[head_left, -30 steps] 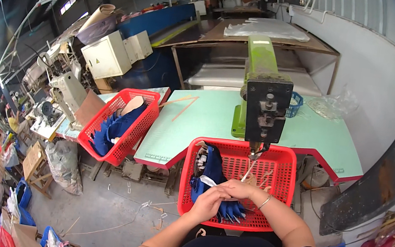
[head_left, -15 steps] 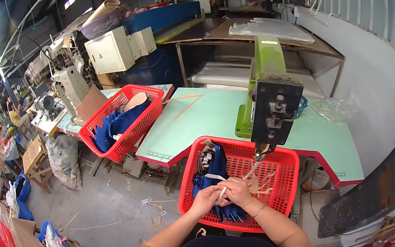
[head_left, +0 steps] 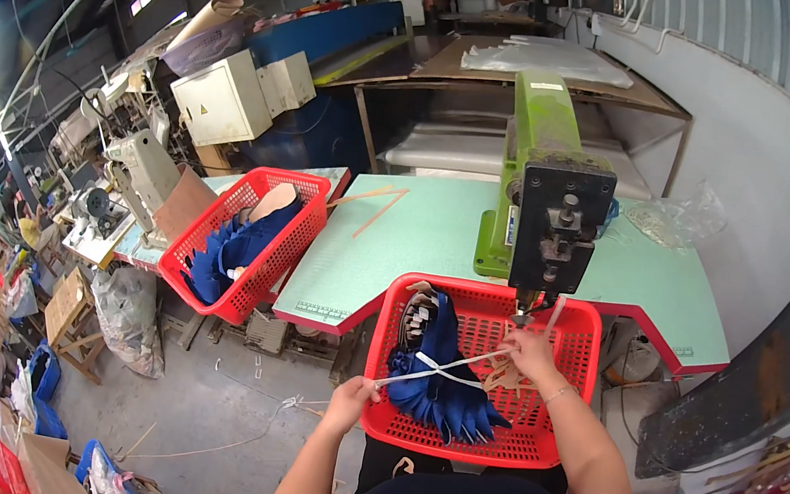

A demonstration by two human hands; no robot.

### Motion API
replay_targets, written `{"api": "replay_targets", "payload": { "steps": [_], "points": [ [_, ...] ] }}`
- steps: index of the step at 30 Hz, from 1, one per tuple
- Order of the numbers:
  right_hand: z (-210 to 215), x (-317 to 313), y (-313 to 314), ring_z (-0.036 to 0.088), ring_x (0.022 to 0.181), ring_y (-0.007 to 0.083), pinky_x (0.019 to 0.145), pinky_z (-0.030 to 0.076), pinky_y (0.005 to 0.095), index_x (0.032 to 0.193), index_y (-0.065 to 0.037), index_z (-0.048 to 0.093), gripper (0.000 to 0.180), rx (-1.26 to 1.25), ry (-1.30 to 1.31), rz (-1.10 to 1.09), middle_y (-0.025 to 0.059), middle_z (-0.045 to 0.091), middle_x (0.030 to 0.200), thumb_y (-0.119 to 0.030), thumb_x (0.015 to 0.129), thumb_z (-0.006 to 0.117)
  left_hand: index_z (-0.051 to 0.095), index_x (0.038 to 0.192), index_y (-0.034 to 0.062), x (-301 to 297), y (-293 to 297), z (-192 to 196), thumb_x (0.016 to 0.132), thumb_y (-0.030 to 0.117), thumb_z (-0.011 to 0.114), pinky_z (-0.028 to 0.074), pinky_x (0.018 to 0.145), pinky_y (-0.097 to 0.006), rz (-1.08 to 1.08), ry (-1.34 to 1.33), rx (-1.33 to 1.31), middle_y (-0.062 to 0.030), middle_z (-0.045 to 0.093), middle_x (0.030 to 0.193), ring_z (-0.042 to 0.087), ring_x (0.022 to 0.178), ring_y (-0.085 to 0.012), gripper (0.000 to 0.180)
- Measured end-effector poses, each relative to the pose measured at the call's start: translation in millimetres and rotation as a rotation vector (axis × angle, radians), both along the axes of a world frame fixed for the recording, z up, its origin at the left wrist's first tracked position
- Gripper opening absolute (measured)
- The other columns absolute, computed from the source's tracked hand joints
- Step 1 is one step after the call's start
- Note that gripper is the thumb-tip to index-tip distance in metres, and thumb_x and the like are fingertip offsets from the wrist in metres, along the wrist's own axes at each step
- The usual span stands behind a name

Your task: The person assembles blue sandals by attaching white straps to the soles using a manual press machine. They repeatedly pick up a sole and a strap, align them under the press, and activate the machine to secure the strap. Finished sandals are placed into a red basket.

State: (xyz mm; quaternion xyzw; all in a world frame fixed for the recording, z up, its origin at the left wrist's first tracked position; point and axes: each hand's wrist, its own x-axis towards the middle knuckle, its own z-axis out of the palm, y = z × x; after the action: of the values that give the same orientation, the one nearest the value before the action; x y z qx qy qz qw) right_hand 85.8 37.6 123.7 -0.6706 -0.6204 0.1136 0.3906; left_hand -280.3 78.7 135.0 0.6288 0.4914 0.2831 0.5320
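Note:
A white strip (head_left: 415, 375) is stretched across a bundle of blue fabric-like pieces (head_left: 438, 410), crossing itself over the bundle. My left hand (head_left: 352, 403) is closed on one end of the strip, at the basket's left near side. Farther right, my right hand (head_left: 531, 354) pinches the other end, with a loose tail of strip rising beyond it. The bundle lies in the left part of a red plastic basket (head_left: 579, 404). Thin beige cut-outs (head_left: 506, 378) lie in the basket beneath my right hand.
A green press-like machine (head_left: 560, 225) with a black head stands just beyond the basket. Its light green table (head_left: 395, 247) has a red edge. Another red basket (head_left: 299, 244) with blue pieces sits at the left. Beige strips (head_left: 380, 213) lie on the table.
My hands were together over the bundle, and have moved apart: the left toward the near left, the right toward the far right. The strip is now drawn out between them.

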Motion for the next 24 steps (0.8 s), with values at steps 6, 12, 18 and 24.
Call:
{"api": "replay_targets", "payload": {
  "steps": [6,12,18,24],
  "points": [
    [64.2,-69.7,-61.9,0.06,0.066,0.0227,0.06,0.047,0.0333,0.076,-0.009,0.063,0.016,0.328,-0.395,0.592,0.0038,0.063,0.075,-0.024,0.073,0.068,0.06,0.093,0.0065,64.7,-26.5,63.9,0.087,0.021,0.054,0.034,0.1,-0.039,-0.413,-1.144,-0.415,-0.0174,0.056,0.115,0.041,0.124,-0.0294,0.016],
    [56.1,-79.1,-26.7,0.06,0.06,0.0233,0.055,0.046,0.0333,0.108,-0.01,0.057,0.028,-0.088,0.221,0.321,0.011,0.061,0.07,-0.013,0.08,0.059,0.052,0.084,0.0045,100.4,-23.5,35.1,0.094,0.021,0.043,0.044,0.074,-0.026,-0.624,-0.39,0.096,-0.0008,0.055,0.074,0.054,0.074,-0.0109,0.021],
    [16.9,-88.0,-11.4,0.063,0.076,0.0281,0.065,0.048,0.0373,0.107,-0.022,0.062,0.029,-0.145,0.066,0.55,0.0106,0.065,0.082,-0.014,0.08,0.056,0.054,0.083,0.0058,99.2,-21.2,24.3,0.093,0.019,0.045,0.042,0.057,-0.021,-0.514,-0.256,0.003,0.001,0.053,0.068,0.049,0.06,-0.007,0.019],
    [34.1,-94.9,-3.4,0.064,0.079,0.0232,0.069,0.048,0.0303,0.095,-0.008,0.063,0.015,-0.177,0.151,0.647,0.01,0.064,0.082,-0.01,0.083,0.054,0.057,0.088,0.0053,95.9,-17.2,23.8,0.092,0.02,0.048,0.042,0.056,-0.021,-0.474,-0.337,-0.151,-0.0017,0.056,0.07,0.051,0.06,-0.008,0.018]
  ]
}}
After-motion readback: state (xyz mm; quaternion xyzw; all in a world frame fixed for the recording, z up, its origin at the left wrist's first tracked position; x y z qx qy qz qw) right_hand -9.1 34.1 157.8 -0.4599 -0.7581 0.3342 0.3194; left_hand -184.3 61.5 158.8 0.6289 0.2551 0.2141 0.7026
